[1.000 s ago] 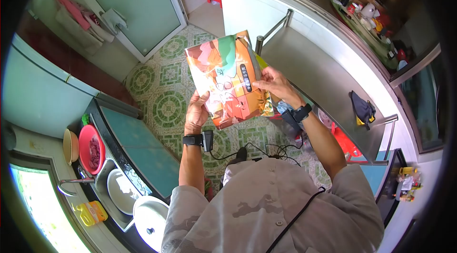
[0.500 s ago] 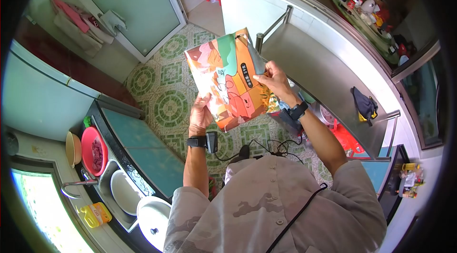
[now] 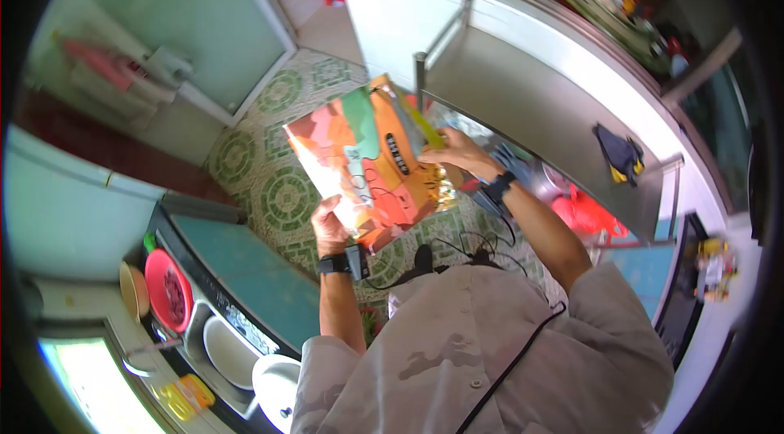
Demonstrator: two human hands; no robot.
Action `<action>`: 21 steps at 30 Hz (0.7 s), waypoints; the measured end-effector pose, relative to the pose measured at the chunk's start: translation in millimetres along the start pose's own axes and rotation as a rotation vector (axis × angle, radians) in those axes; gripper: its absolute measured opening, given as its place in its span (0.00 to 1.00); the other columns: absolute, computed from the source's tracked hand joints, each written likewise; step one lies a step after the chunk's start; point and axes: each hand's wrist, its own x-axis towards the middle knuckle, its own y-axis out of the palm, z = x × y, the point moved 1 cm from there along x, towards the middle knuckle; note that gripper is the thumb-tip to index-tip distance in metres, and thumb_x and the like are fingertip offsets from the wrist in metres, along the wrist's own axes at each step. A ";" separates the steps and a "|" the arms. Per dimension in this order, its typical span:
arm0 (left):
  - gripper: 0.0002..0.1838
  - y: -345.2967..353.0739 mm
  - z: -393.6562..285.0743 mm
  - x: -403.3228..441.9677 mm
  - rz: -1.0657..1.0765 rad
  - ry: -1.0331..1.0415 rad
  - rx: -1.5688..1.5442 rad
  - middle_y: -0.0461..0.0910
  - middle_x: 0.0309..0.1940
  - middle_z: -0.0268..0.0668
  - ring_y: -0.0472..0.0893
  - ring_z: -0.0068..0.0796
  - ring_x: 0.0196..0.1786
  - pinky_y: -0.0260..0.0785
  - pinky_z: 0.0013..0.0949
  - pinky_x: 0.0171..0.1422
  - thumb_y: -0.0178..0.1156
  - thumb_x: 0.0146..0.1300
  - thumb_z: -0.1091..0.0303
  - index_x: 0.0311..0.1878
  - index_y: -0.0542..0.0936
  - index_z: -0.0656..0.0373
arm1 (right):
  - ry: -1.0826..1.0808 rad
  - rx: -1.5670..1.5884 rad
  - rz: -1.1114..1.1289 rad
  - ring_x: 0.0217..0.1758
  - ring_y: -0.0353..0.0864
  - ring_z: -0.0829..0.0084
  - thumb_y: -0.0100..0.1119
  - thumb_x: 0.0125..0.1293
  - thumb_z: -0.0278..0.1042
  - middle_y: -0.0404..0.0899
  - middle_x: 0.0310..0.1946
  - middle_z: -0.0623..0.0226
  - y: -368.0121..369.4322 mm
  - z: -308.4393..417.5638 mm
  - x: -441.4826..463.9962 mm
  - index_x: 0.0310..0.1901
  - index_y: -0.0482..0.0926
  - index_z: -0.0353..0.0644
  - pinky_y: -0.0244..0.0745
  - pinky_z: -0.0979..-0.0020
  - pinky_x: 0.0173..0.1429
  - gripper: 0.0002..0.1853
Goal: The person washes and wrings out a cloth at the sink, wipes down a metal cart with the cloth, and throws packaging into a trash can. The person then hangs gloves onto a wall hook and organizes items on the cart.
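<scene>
A large shiny packaging bag [image 3: 359, 152], printed in orange, green and pink with a dark label of white characters, is held up in front of me above the floor. My left hand [image 3: 329, 226] grips its lower left edge, thumb over the front. On the opposite edge, my right hand [image 3: 461, 152] pinches the bag, its thumb lying on the printed face. A yellow-green strip [image 3: 426, 130] shows along the bag's edge beside my right hand; I cannot tell what it is. The fingers behind the bag are hidden.
A steel table [image 3: 523, 99] stands at right, with a dark cloth item [image 3: 618, 155] on it. Left is a counter with a pink basin [image 3: 184, 303], a sink holding a white basin [image 3: 230, 352], and a yellow jug [image 3: 186, 396]. Black cables [image 3: 469, 248] lie near my feet.
The bag and both hands have shifted left and slightly down in the view, and the camera has turned a little. The yellow-green strip now shows by my right hand.
</scene>
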 end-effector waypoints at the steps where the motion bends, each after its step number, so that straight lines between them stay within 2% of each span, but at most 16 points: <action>1: 0.24 -8.8 -2.1 -0.1 -0.061 -0.013 0.070 0.80 0.43 0.40 0.81 0.35 0.41 0.76 0.37 0.46 0.59 0.56 0.69 0.56 0.71 0.65 | -0.078 -0.224 -0.058 0.39 0.81 0.61 0.71 0.50 0.51 0.80 0.41 0.54 1.3 -0.2 -0.6 0.57 0.65 0.31 0.74 0.62 0.42 0.40; 3: 0.23 -17.4 -0.1 -4.5 -0.091 -0.033 0.213 0.79 0.43 0.36 0.80 0.32 0.43 0.74 0.35 0.49 0.61 0.55 0.70 0.55 0.71 0.63 | -0.218 -0.394 -0.235 0.40 0.79 0.64 0.71 0.51 0.50 0.78 0.37 0.58 9.8 -29.5 4.6 0.51 0.67 0.36 0.71 0.66 0.46 0.34; 5: 0.23 -14.9 7.8 -10.1 -0.203 -0.068 0.336 0.78 0.44 0.33 0.78 0.29 0.46 0.72 0.34 0.53 0.61 0.55 0.71 0.55 0.71 0.61 | -0.135 -0.370 -0.165 0.40 0.78 0.62 0.71 0.49 0.48 0.77 0.36 0.57 21.4 -11.1 -7.8 0.47 0.67 0.40 0.71 0.63 0.44 0.30; 6: 0.23 -30.9 5.6 -14.3 -0.046 -0.100 0.197 0.77 0.50 0.37 0.78 0.31 0.49 0.74 0.35 0.53 0.58 0.61 0.79 0.60 0.67 0.63 | -0.157 -0.374 -0.180 0.39 0.78 0.62 0.72 0.48 0.43 0.76 0.36 0.58 27.3 -7.6 -12.1 0.45 0.66 0.42 0.71 0.62 0.43 0.28; 7: 0.23 -31.9 8.4 -18.8 -0.058 -0.117 0.189 0.77 0.50 0.37 0.78 0.31 0.49 0.74 0.35 0.53 0.58 0.61 0.79 0.60 0.67 0.63 | -0.219 -0.351 -0.166 0.40 0.79 0.62 0.71 0.48 0.38 0.75 0.37 0.59 34.1 -14.7 -11.4 0.45 0.64 0.43 0.72 0.62 0.44 0.28; 10: 0.25 -43.7 15.8 -30.3 -0.224 -0.100 0.213 0.75 0.53 0.39 0.77 0.33 0.53 0.72 0.37 0.58 0.58 0.60 0.79 0.61 0.67 0.64 | -0.229 -0.310 -0.150 0.43 0.79 0.65 0.70 0.49 0.33 0.76 0.39 0.62 43.2 -41.1 -15.7 0.48 0.64 0.42 0.72 0.64 0.48 0.28; 12: 0.25 -63.1 20.6 -35.6 -0.231 -0.111 0.182 0.75 0.53 0.39 0.76 0.33 0.53 0.71 0.37 0.58 0.58 0.59 0.80 0.61 0.67 0.64 | 0.172 0.227 0.012 0.47 0.76 0.72 0.70 0.50 0.33 0.75 0.43 0.65 44.0 -61.9 -15.2 0.51 0.66 0.40 0.70 0.68 0.51 0.29; 15: 0.26 -69.8 25.0 -37.6 -0.256 -0.122 0.171 0.75 0.53 0.38 0.76 0.32 0.53 0.71 0.35 0.58 0.57 0.57 0.82 0.61 0.67 0.63 | 0.158 0.354 0.157 0.50 0.74 0.75 0.72 0.50 0.34 0.75 0.46 0.66 49.0 -71.4 -10.5 0.57 0.67 0.37 0.69 0.71 0.54 0.33; 17: 0.26 -57.6 27.6 -37.8 -0.372 -0.160 0.276 0.75 0.52 0.37 0.76 0.31 0.52 0.71 0.34 0.58 0.56 0.56 0.83 0.60 0.68 0.63 | 0.254 0.301 0.236 0.52 0.74 0.74 0.72 0.51 0.34 0.75 0.50 0.64 51.6 -60.3 -13.7 0.60 0.67 0.37 0.69 0.71 0.56 0.35; 19: 0.26 -51.3 30.7 -37.7 -0.363 -0.138 0.287 0.76 0.51 0.37 0.77 0.31 0.51 0.72 0.34 0.57 0.57 0.57 0.82 0.60 0.68 0.63 | 0.119 0.200 0.114 0.49 0.74 0.69 0.75 0.44 0.33 0.75 0.47 0.64 61.6 -54.9 -14.8 0.62 0.63 0.33 0.68 0.69 0.55 0.43; 20: 0.25 -50.5 33.2 -38.4 -0.351 -0.110 0.302 0.76 0.50 0.36 0.77 0.30 0.50 0.72 0.33 0.56 0.57 0.57 0.82 0.60 0.69 0.63 | -0.071 0.207 -0.042 0.51 0.75 0.61 0.74 0.43 0.32 0.75 0.49 0.57 71.0 -62.3 -13.4 0.62 0.61 0.35 0.69 0.66 0.56 0.44; 21: 0.25 -51.0 36.7 -38.8 -0.364 -0.118 0.298 0.76 0.50 0.36 0.77 0.30 0.50 0.72 0.33 0.56 0.57 0.57 0.82 0.60 0.69 0.63 | -0.056 0.209 -0.036 0.51 0.75 0.61 0.74 0.43 0.32 0.75 0.49 0.57 77.3 -67.3 -14.1 0.62 0.61 0.35 0.69 0.66 0.56 0.44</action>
